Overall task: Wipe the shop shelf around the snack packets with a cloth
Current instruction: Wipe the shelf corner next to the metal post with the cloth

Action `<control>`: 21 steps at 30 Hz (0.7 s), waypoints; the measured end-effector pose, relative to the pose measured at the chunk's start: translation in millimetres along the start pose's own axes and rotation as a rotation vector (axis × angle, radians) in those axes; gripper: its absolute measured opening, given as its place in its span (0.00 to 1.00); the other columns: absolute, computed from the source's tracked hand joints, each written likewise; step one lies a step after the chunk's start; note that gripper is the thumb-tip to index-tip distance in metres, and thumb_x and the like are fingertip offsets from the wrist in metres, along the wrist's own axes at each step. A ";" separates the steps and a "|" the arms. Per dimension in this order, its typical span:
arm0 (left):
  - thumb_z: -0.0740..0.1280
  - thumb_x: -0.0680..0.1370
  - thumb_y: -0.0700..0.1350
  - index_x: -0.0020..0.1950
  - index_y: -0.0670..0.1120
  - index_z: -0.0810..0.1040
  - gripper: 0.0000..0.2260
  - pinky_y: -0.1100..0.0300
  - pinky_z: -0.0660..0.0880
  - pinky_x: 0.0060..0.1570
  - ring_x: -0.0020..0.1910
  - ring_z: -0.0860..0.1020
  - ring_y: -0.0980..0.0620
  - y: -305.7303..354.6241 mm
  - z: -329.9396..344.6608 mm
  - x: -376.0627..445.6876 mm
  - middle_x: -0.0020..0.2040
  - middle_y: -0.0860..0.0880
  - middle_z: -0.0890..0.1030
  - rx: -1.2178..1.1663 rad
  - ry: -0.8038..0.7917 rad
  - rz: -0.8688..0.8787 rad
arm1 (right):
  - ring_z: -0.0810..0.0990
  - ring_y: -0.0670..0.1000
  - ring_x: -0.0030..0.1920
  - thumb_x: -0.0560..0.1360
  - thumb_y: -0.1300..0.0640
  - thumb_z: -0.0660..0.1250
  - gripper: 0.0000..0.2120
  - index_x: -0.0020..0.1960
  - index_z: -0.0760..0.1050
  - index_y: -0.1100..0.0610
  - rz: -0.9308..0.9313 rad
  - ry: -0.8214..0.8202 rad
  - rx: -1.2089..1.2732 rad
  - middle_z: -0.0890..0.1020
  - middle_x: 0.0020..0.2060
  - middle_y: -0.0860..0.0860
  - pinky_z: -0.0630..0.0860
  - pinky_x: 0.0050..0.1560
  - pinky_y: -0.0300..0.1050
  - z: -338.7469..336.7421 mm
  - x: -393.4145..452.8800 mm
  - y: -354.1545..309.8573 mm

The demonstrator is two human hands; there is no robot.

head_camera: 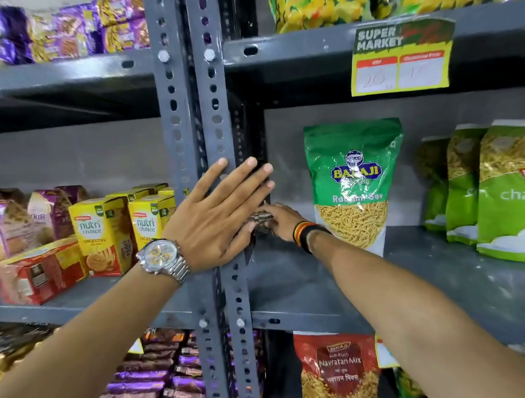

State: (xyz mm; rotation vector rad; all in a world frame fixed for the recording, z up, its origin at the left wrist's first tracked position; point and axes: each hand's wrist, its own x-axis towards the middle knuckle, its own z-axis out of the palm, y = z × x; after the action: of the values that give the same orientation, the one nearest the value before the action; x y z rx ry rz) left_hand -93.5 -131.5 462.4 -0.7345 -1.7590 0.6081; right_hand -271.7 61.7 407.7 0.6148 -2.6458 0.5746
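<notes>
My left hand (pixel 221 212) lies flat with fingers spread against the grey perforated upright post (pixel 196 110) of the shelf. My right hand (pixel 279 222) reaches deep into the back left corner of the grey shelf (pixel 402 285) and presses a checked cloth (pixel 260 218) there; the cloth is mostly hidden behind my left hand. A green snack packet of sev (pixel 351 185) stands upright just right of my right wrist. More light green snack packets (pixel 498 193) stand at the far right of the same shelf.
Yellow biscuit boxes (pixel 126 228) and a red box (pixel 41 272) fill the shelf left of the post. A red mix packet (pixel 340 373) sits on the shelf below. A price tag (pixel 402 57) hangs from the shelf above.
</notes>
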 end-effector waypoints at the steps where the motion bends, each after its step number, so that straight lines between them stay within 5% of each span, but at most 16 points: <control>1: 0.53 0.83 0.52 0.83 0.43 0.54 0.30 0.38 0.50 0.80 0.83 0.50 0.44 0.0 0.8 0.0 0.84 0.44 0.53 0.003 0.008 0.000 | 0.76 0.58 0.61 0.75 0.58 0.62 0.21 0.64 0.70 0.39 0.014 -0.015 -0.031 0.76 0.61 0.52 0.73 0.61 0.52 4.2 7.4 5.8; 8: 0.53 0.83 0.52 0.83 0.43 0.56 0.29 0.39 0.48 0.80 0.83 0.51 0.44 1.7 2.4 0.6 0.84 0.44 0.54 0.019 0.026 -0.004 | 0.75 0.60 0.64 0.75 0.54 0.62 0.19 0.61 0.72 0.35 0.145 -0.066 -0.047 0.78 0.63 0.52 0.70 0.65 0.57 45.0 27.7 36.2; 15: 0.53 0.83 0.52 0.83 0.43 0.55 0.29 0.38 0.48 0.80 0.83 0.50 0.43 1.7 -1.4 -0.6 0.84 0.44 0.53 0.028 0.001 -0.004 | 0.75 0.45 0.58 0.78 0.67 0.63 0.18 0.66 0.77 0.56 -0.200 -0.256 0.228 0.79 0.61 0.54 0.67 0.56 0.28 11.9 -49.4 -0.8; 18: 0.54 0.83 0.52 0.83 0.43 0.54 0.30 0.38 0.49 0.80 0.83 0.50 0.43 2.3 -0.8 0.3 0.84 0.44 0.53 0.027 -0.011 -0.005 | 0.77 0.36 0.52 0.77 0.64 0.67 0.17 0.66 0.77 0.55 -0.260 -0.388 0.282 0.79 0.57 0.47 0.69 0.54 0.25 -22.0 -94.3 -3.1; 21: 0.53 0.83 0.52 0.84 0.43 0.54 0.30 0.38 0.48 0.80 0.83 0.49 0.44 2.7 -1.3 0.9 0.84 0.44 0.53 0.020 -0.015 -0.011 | 0.77 0.27 0.48 0.77 0.66 0.66 0.17 0.65 0.77 0.56 -0.214 -0.308 0.368 0.81 0.56 0.46 0.70 0.50 0.22 -39.4 -87.9 -3.4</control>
State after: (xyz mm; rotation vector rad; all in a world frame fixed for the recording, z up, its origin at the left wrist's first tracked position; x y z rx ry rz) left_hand -92.0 -129.0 461.4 -0.7081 -1.7670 0.6248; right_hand -186.4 106.4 404.6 1.1629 -2.7156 0.9797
